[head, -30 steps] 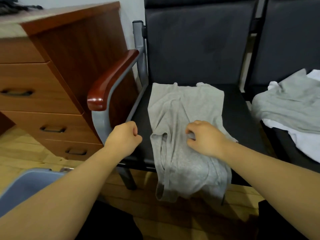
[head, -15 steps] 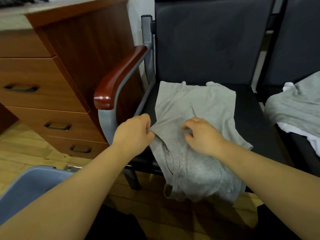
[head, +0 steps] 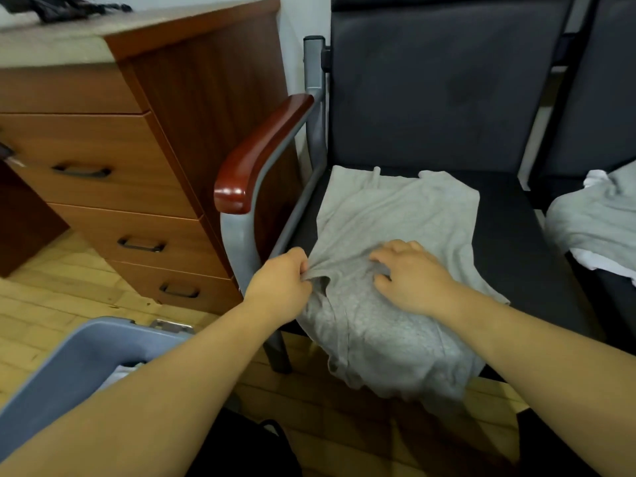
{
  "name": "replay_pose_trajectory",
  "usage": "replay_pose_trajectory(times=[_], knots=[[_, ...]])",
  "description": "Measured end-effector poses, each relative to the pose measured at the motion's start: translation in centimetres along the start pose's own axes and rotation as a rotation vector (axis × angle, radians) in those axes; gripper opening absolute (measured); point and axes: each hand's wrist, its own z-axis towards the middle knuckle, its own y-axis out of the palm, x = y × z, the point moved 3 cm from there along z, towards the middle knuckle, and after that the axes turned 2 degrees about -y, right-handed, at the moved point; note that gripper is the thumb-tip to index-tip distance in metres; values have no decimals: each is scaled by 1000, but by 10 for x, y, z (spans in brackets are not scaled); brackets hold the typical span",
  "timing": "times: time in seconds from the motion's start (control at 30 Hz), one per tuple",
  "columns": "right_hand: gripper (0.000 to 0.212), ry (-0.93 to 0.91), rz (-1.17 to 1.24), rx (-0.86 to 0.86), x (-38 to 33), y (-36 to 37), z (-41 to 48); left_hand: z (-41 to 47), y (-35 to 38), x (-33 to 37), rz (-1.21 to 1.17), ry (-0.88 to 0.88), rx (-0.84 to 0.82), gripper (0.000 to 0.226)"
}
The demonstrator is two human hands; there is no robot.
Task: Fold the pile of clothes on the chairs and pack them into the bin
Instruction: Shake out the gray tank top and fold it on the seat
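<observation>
Grey shirt (head: 395, 215) is lying on the dark seat of the chair (head: 509, 215), and its near end is hanging down over the front edge toward the floor. The left hand (head: 278, 284) is pinching the shirt's left edge between thumb and bent fingers. The right hand (head: 413, 277) is sitting on the middle of the shirt with its fingers bent, and it looks like it is nipping a little fold of cloth there.

I think the person is getting ready to fold the left side over. To be doing this well, the left hand should be lifting the edge gently and bringing it straight across. The right hand should be holding the middle down so the shirt is not sliding off the seat. The hanging part is needing care, since it could be pulling the rest down. Smoothing the bumps flat first is helping the fold come out neat.

More clothes (head: 592, 222) are waiting on the next chair to the right, and the blue bin (head: 86, 356) is standing on the floor to the left, with something white showing inside
</observation>
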Motion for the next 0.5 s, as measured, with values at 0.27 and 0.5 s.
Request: replay_pose_trajectory(times=[0.27,0.5], knots=[[26,63,33,43,8,-15,-11,-20,-16,1,-60,-31,90,19],[32,143,36,-45,35,-26,-43,-25,-18,0,-9,84,37,27]])
